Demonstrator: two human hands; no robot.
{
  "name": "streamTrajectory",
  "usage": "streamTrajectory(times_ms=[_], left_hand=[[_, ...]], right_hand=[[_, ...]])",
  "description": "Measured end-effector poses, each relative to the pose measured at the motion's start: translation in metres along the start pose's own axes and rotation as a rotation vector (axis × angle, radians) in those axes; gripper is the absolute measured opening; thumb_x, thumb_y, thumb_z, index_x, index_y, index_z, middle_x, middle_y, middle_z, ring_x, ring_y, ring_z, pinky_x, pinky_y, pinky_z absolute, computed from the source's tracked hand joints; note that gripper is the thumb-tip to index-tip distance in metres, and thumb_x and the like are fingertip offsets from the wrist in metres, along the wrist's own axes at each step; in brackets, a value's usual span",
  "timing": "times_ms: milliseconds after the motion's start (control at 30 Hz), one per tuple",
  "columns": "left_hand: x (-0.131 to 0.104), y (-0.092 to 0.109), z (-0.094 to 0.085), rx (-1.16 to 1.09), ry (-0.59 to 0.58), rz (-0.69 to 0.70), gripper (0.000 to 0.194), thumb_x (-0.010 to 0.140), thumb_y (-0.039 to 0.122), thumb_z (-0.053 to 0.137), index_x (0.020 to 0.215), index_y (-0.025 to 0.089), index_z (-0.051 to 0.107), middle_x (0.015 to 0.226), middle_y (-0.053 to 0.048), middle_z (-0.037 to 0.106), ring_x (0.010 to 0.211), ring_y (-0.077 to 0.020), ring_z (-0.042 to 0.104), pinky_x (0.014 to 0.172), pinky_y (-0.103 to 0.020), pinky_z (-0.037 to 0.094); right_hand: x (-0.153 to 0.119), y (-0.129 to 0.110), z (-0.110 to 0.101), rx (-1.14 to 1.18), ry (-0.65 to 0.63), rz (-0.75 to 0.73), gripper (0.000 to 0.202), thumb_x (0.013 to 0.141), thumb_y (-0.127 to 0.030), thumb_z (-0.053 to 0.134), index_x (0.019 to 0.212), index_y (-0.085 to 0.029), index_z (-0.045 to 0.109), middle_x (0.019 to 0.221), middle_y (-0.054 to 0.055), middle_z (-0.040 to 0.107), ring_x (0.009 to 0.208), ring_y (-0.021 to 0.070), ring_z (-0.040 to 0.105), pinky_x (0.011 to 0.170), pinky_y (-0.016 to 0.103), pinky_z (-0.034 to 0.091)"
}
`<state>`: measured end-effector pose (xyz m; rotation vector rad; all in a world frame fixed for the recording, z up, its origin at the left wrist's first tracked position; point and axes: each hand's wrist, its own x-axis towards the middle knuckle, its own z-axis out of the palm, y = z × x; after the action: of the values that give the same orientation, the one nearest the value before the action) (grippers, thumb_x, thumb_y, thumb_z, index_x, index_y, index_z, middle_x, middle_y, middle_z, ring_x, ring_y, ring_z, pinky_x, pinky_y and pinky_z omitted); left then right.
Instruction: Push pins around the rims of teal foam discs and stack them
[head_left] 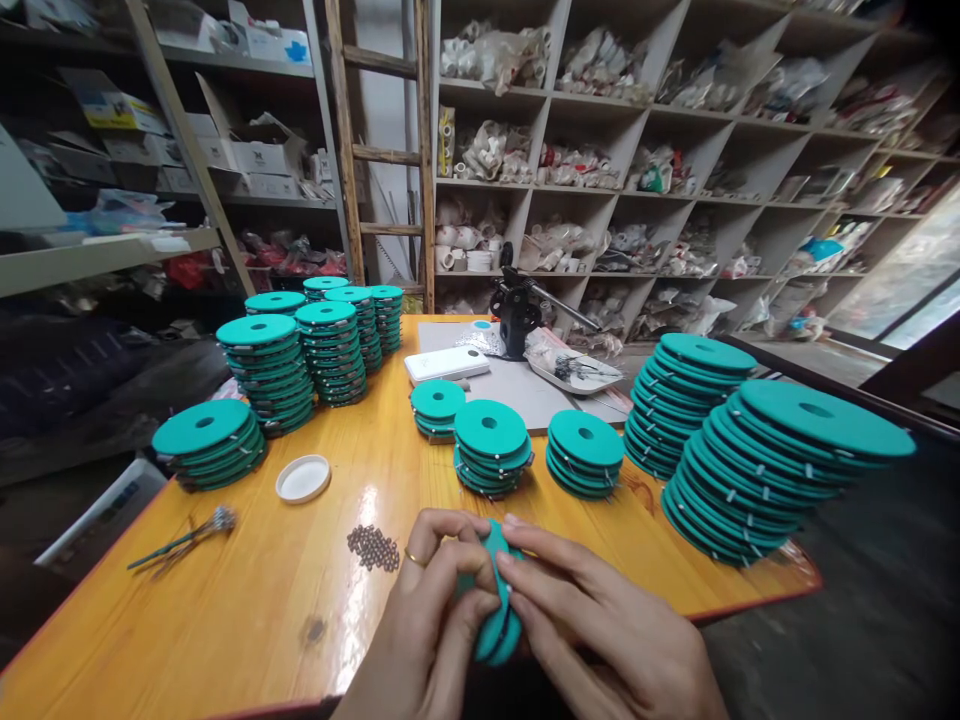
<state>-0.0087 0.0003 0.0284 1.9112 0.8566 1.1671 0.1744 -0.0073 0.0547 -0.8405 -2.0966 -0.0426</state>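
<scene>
Teal round foam spool (495, 642), pinched in left hand (444, 598) and right hand (600, 605), seems unfinished (stacked teal spools (784, 455) nearby look done).

Pigeonhole shelving (636, 140) packed with plastic-bagged goods (499, 150) spans the back of the room. Beside it stands a wooden ladder (384, 157); further left, a metal rack (189, 140) holds cartons (268, 157). A bright window (900, 275) is at far right. Glare streaks the varnished table (262, 600) above dark grey floor (795, 650).
</scene>
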Motion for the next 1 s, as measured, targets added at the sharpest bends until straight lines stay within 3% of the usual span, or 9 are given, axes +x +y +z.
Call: streamTrajectory(times_ms=[300,433,533,767,933,1000], left_hand=[[-0.002,0.0,0.0,0.055,0.028,0.021,0.026,0.097,0.005,0.036,0.102,0.028,0.046,0.109,-0.003,0.04,0.112,-0.0166,0.045,0.098,-0.029,0.04],[-0.003,-0.002,0.003,0.059,0.101,0.025,0.024,0.098,0.007,0.035,0.101,0.027,0.046,0.109,-0.003,0.042,0.111,-0.017,0.044,0.096,-0.029,0.039],[-0.004,-0.004,0.008,0.056,0.166,0.027,0.026,0.097,0.005,0.034,0.102,0.027,0.046,0.109,-0.003,0.044,0.109,-0.0171,0.046,0.095,-0.03,0.038],[-0.008,-0.008,0.013,-0.027,0.263,-0.019,0.023,0.099,0.01,0.034,0.098,0.028,0.049,0.106,-0.003,0.05,0.106,-0.0178,0.052,0.09,-0.028,0.042],[-0.006,-0.004,0.014,-0.093,0.259,-0.062,0.021,0.101,0.014,0.032,0.093,0.028,0.047,0.103,0.0,0.048,0.101,-0.0146,0.052,0.089,-0.025,0.041],[-0.006,-0.002,0.013,-0.116,0.245,-0.088,0.021,0.102,0.015,0.031,0.092,0.027,0.045,0.101,0.0,0.048,0.1,-0.0144,0.052,0.09,-0.025,0.04]], right_hand=[[0.016,0.006,-0.006,0.012,-0.162,-0.064,0.025,0.097,-0.015,0.043,0.109,-0.02,0.065,0.096,0.007,0.07,0.095,0.0133,0.07,0.082,0.015,0.056],[0.023,0.0,-0.006,-0.135,-0.058,-0.179,0.024,0.097,-0.01,0.04,0.102,-0.012,0.063,0.09,0.01,0.072,0.087,0.015,0.072,0.078,0.017,0.057],[0.021,-0.003,-0.002,-0.209,0.007,-0.213,0.023,0.097,-0.01,0.041,0.107,-0.009,0.062,0.095,0.012,0.073,0.092,0.0168,0.072,0.083,0.02,0.057],[0.023,-0.008,0.007,-0.097,0.05,-0.098,0.018,0.094,-0.008,0.045,0.106,-0.015,0.057,0.091,0.007,0.074,0.089,0.0146,0.073,0.083,0.017,0.057],[0.029,-0.013,0.001,-0.12,-0.012,-0.142,0.023,0.094,-0.007,0.041,0.108,-0.016,0.058,0.097,0.007,0.074,0.094,0.0137,0.072,0.091,0.017,0.054],[0.026,-0.011,0.002,-0.163,0.019,-0.183,0.024,0.096,-0.011,0.042,0.108,-0.016,0.062,0.098,0.006,0.074,0.093,0.0142,0.072,0.09,0.015,0.054]])
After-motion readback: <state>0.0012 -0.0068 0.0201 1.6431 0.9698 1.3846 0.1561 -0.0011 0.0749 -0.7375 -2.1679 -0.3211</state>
